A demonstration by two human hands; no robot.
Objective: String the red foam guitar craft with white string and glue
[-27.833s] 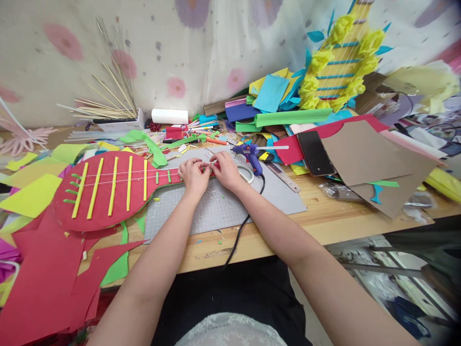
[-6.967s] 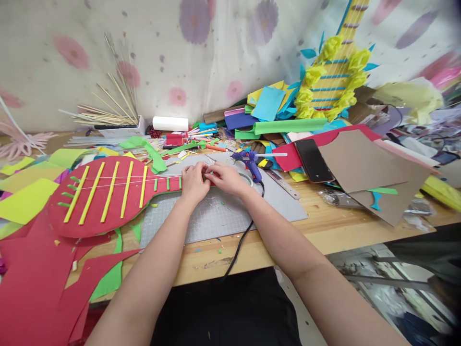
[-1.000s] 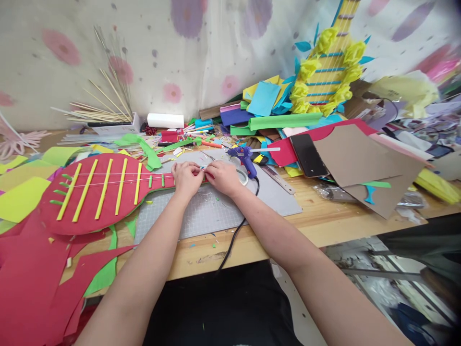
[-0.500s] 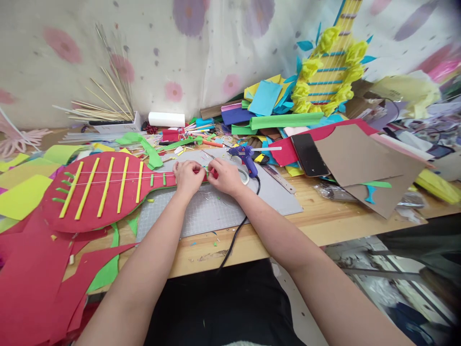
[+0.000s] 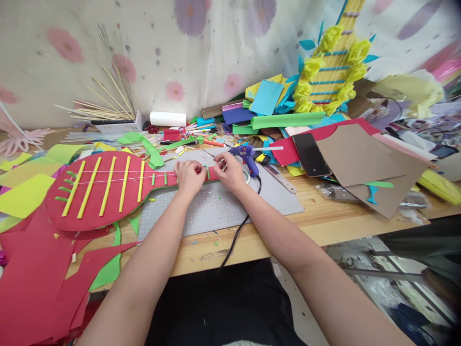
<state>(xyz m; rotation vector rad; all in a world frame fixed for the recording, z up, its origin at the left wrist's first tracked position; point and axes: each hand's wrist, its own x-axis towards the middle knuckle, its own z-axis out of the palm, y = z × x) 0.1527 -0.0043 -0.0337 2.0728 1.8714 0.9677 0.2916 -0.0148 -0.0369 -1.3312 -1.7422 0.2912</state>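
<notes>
Red guitar (image 5: 96, 194) lies on a wooden table (image 5: 313, 198) before flowered sheeting (image 5: 223, 43).

Guitar cutout (image 5: 95, 202) lies partly on mat (image 5: 201, 216); rightward, 1 glue gun (image 5: 248, 156), then 1 phone (image 5: 311, 154).

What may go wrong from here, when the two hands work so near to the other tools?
The glue gun lies close beside the right hand; if hot, which the picture cannot show, it might burn a finger.
Its black cord passes under the right forearm and over the table edge, so it could snag and drag the gun.
The thin white strings might slip or tangle on the red paper guitar.
</notes>
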